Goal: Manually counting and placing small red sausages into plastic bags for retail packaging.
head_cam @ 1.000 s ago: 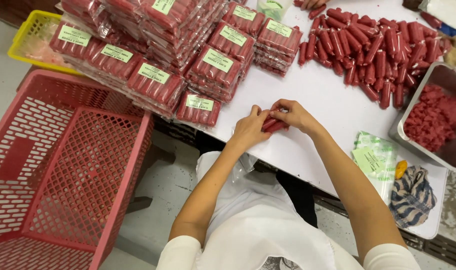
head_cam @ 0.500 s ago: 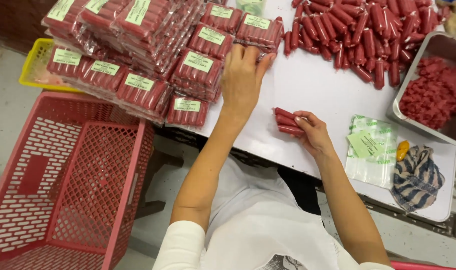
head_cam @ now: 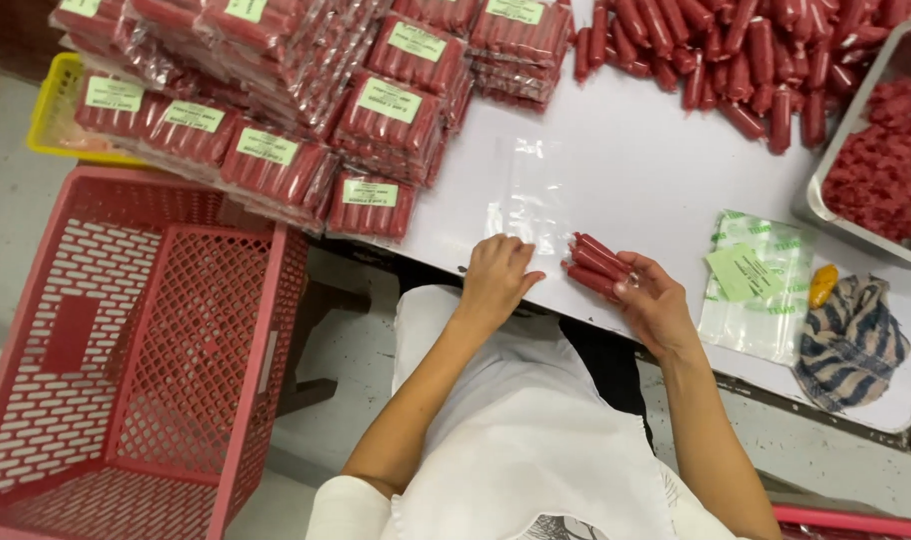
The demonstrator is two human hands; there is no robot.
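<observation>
My left hand (head_cam: 498,275) rests at the near edge of the white table (head_cam: 656,170), its fingers on the lower end of a clear plastic bag (head_cam: 531,195) lying flat there. My right hand (head_cam: 651,300) holds a small bunch of red sausages (head_cam: 598,265) just right of the bag, their ends pointing toward it. Packed bags of sausages with green labels (head_cam: 386,100) are piled at the back left. Loose red sausages (head_cam: 736,50) lie heaped at the back right.
A red plastic crate (head_cam: 126,360) stands on the floor to the left, with a yellow crate (head_cam: 61,110) behind it. A metal tray of red meat (head_cam: 876,160), a stack of empty labelled bags (head_cam: 761,285) and a striped cloth (head_cam: 851,340) sit at the right.
My left hand came back from the packed pile with a clear bag and laid it on the table. My right hand stayed on the bunch of sausages.
</observation>
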